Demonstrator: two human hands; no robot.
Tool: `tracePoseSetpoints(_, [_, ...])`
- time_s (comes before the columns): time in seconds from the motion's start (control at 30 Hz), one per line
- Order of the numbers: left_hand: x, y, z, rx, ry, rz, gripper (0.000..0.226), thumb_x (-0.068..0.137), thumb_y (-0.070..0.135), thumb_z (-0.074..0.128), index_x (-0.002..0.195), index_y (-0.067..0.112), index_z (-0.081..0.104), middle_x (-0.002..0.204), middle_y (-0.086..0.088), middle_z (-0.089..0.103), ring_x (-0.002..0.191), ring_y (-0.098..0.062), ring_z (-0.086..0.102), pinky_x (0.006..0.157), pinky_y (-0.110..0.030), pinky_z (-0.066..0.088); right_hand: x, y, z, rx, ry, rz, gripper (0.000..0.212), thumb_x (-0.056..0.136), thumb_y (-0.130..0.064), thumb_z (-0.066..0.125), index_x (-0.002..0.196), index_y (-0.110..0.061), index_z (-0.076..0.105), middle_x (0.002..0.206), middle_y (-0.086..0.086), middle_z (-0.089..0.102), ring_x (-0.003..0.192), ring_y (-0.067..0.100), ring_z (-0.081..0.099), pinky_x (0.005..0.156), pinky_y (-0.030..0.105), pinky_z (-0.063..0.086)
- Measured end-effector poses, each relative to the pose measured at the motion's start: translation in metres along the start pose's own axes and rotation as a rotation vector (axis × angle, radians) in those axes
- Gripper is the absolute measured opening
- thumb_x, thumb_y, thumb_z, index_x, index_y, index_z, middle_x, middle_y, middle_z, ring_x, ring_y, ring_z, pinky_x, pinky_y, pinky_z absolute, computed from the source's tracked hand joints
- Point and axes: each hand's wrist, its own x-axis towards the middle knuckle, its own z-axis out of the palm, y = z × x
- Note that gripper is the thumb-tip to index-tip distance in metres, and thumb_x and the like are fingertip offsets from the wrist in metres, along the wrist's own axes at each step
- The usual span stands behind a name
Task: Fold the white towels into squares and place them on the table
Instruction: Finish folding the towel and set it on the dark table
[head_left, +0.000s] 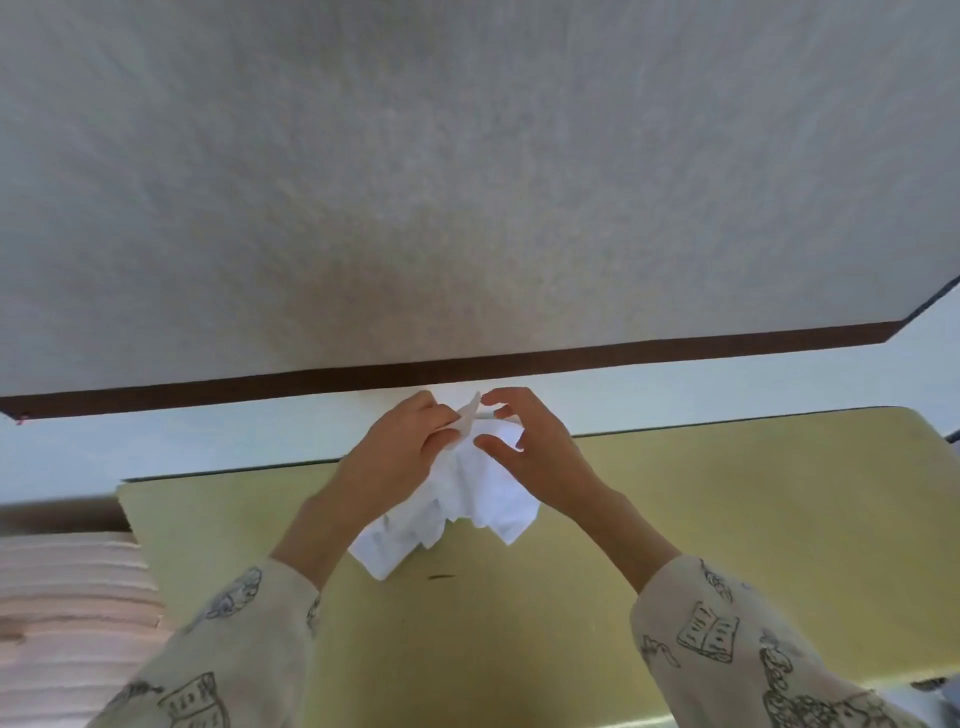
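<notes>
Patterned sleeves (727, 639) nearest; left hand (400, 457) pinching white towel (467, 499) corner, right hand (530, 441) grip spread

No legible text anywhere.

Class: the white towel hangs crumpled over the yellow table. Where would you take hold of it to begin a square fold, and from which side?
Pinch the white towel at its raised top corner, where the left hand already grips; the right hand could come from the right for the next corner, since the rest hangs bunched.
</notes>
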Motion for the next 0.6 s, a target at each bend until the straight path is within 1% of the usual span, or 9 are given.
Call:
tracePoseSetpoints(0.07, [-0.004, 0.028, 0.003, 0.018, 0.001, -0.004, 0.025, 0.097, 0.016, 0.044, 0.111, 0.012, 0.063, 0.104, -0.005, 0.058, 0.087, -0.014, 0.051, 0.069, -0.007, 0.034, -0.015, 0.003, -0.024, 0.049, -0.019, -0.042, 0.04, 0.089, -0.02, 0.06, 0.126, -0.025, 0.048, 0.121, -0.019, 0.048, 0.094, -0.005, 0.05, 0.079, 0.007, 0.038])
tracePoseSetpoints(0.13, [-0.005, 0.056, 0.006, 0.051, -0.007, 0.014, 0.025, 0.096, 0.015, 0.045, 0.112, 0.014, 0.064, 0.105, -0.006, 0.059, 0.091, -0.017, 0.055, 0.072, -0.008, 0.033, -0.029, 0.008, -0.049, 0.019, -0.052, -0.059, 0.025, 0.089, -0.021, 0.059, 0.114, -0.025, 0.056, 0.107, -0.021, 0.052, 0.087, -0.008, 0.051, 0.075, 0.006, 0.037])
tracePoseSetpoints(0.2, [-0.007, 0.083, 0.01, 0.071, -0.003, 0.018, 0.024, 0.096, 0.017, 0.045, 0.111, 0.014, 0.064, 0.103, -0.006, 0.058, 0.091, -0.017, 0.054, 0.077, -0.014, 0.036, -0.043, 0.016, -0.072, 0.002, -0.065, -0.052, 0.006, 0.089, -0.022, 0.06, 0.095, -0.023, 0.059, 0.092, -0.017, 0.057, 0.083, -0.004, 0.053, 0.071, 0.008, 0.035])
tracePoseSetpoints(0.23, [-0.008, 0.095, 0.014, 0.069, 0.006, 0.012, 0.024, 0.096, 0.018, 0.045, 0.111, 0.014, 0.064, 0.102, -0.006, 0.057, 0.089, -0.017, 0.053, 0.078, -0.016, 0.037, -0.051, 0.019, -0.082, -0.001, -0.059, -0.053, 0.003, 0.089, -0.022, 0.06, 0.09, -0.022, 0.058, 0.088, -0.015, 0.058, 0.083, -0.001, 0.054, 0.07, 0.009, 0.034])
tracePoseSetpoints(0.3, [-0.009, 0.112, 0.023, 0.055, 0.026, -0.015, 0.023, 0.096, 0.019, 0.045, 0.109, 0.013, 0.063, 0.098, -0.003, 0.055, 0.085, -0.014, 0.049, 0.077, -0.017, 0.035, -0.064, 0.026, -0.099, -0.001, -0.031, -0.051, 0.005, 0.089, -0.022, 0.06, 0.086, -0.022, 0.056, 0.086, -0.011, 0.058, 0.081, 0.002, 0.054, 0.068, 0.009, 0.034])
tracePoseSetpoints(0.37, [-0.007, 0.121, 0.034, 0.052, 0.034, -0.069, 0.021, 0.095, 0.02, 0.047, 0.106, 0.012, 0.063, 0.092, 0.002, 0.051, 0.083, -0.012, 0.047, 0.076, -0.017, 0.033, -0.072, 0.029, -0.118, -0.002, 0.001, -0.048, 0.006, 0.089, -0.019, 0.06, 0.085, -0.021, 0.056, 0.084, -0.012, 0.058, 0.075, -0.001, 0.053, 0.064, 0.008, 0.036])
tracePoseSetpoints(0.43, [-0.002, 0.12, 0.043, 0.058, 0.013, -0.134, 0.02, 0.094, 0.02, 0.049, 0.104, 0.011, 0.064, 0.089, 0.004, 0.049, 0.084, -0.014, 0.05, 0.075, -0.019, 0.032, -0.073, 0.031, -0.135, -0.006, 0.04, -0.043, 0.008, 0.089, -0.016, 0.06, 0.083, -0.02, 0.055, 0.079, -0.014, 0.056, 0.072, -0.003, 0.053, 0.063, 0.007, 0.038])
tracePoseSetpoints(0.53, [0.007, 0.118, 0.055, 0.067, -0.024, -0.161, 0.022, 0.095, 0.019, 0.047, 0.106, 0.011, 0.065, 0.091, -0.001, 0.057, 0.086, -0.014, 0.051, 0.077, -0.018, 0.032, -0.077, 0.044, -0.163, -0.04, 0.116, 0.014, 0.01, 0.089, -0.015, 0.06, 0.082, -0.018, 0.055, 0.078, -0.013, 0.056, 0.075, -0.004, 0.054, 0.064, 0.005, 0.037])
tracePoseSetpoints(0.6, [0.016, 0.118, 0.058, 0.082, -0.036, -0.156, 0.025, 0.096, 0.019, 0.045, 0.109, 0.01, 0.065, 0.1, -0.005, 0.064, 0.089, -0.015, 0.053, 0.078, -0.017, 0.032, -0.078, 0.06, -0.182, -0.06, 0.188, 0.069, 0.008, 0.089, -0.014, 0.06, 0.083, -0.016, 0.055, 0.079, -0.009, 0.058, 0.076, 0.002, 0.055, 0.064, 0.006, 0.037])
